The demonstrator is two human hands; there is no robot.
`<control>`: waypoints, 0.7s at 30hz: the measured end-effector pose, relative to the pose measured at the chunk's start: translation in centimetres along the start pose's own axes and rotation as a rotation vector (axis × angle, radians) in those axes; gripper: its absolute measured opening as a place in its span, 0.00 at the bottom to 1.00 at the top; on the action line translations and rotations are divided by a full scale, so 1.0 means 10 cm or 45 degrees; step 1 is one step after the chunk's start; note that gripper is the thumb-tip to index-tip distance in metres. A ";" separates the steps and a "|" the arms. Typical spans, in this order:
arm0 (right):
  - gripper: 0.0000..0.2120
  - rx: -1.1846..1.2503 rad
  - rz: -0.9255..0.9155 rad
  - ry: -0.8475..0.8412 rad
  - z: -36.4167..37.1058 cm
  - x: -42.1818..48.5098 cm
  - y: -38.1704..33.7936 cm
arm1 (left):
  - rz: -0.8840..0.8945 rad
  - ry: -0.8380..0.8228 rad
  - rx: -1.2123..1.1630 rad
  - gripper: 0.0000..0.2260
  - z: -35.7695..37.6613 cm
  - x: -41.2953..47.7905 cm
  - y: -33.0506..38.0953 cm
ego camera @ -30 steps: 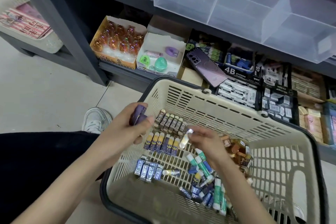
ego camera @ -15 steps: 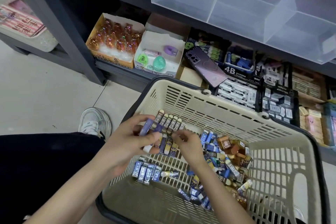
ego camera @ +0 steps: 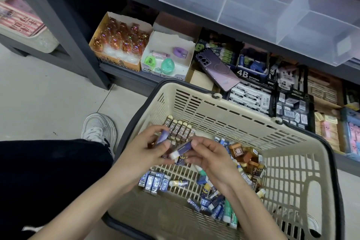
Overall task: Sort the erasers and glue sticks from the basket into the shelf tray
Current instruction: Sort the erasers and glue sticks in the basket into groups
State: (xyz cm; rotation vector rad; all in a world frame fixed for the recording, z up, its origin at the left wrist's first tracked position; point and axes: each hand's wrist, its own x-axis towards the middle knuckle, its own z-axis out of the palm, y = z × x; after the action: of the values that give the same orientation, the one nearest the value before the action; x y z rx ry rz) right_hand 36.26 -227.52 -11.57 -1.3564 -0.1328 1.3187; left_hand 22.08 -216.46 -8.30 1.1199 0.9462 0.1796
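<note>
A beige slotted basket (ego camera: 243,117) sits on the floor before the shelf. On its bottom lie a row of brown 2B erasers (ego camera: 180,129), a row of blue erasers (ego camera: 154,181), a loose pile of blue erasers and green-white glue sticks (ego camera: 218,200) and brown boxed erasers (ego camera: 247,158). My left hand (ego camera: 144,152) grips a purple-blue eraser (ego camera: 163,136) over the basket. My right hand (ego camera: 208,154) pinches another purple eraser (ego camera: 181,150) with a white end, right beside the left hand. The clear divided shelf tray (ego camera: 253,6) hangs above.
The low shelf holds an orange bottle box (ego camera: 120,39), a white box of small toys (ego camera: 167,56), a purple phone (ego camera: 217,69) and black 4B eraser boxes (ego camera: 251,95). My shoe (ego camera: 98,126) and dark trouser leg are left of the basket.
My right hand lifted a purple eraser out of the pile and brought it up against my left hand, which lowered slightly over the brown eraser row while still holding its own eraser.
</note>
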 end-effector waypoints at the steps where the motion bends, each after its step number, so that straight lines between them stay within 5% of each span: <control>1: 0.05 0.041 0.019 0.095 -0.08 0.05 0.04 | -0.001 0.031 -0.033 0.11 -0.01 0.01 0.01; 4: 0.04 -0.424 -0.001 0.351 -0.32 0.26 0.24 | 0.027 0.085 -0.095 0.12 -0.07 0.02 0.06; 9: 0.08 -1.193 -0.028 0.331 -0.33 0.70 0.68 | 0.166 0.124 0.052 0.07 -0.17 0.02 0.14; 18: 0.06 -1.029 -0.072 0.395 -0.22 0.63 0.64 | 0.222 0.223 0.461 0.10 -0.24 0.07 0.06; 21: 0.09 -0.540 -0.142 0.211 -0.04 0.33 0.29 | 0.309 0.234 0.616 0.11 -0.21 0.09 0.00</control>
State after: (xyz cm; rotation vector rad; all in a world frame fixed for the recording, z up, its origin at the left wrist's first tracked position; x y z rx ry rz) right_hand 35.97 -226.27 -15.79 -1.7827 -0.3863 1.1159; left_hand 21.10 -214.53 -8.98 1.6898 1.0446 0.2622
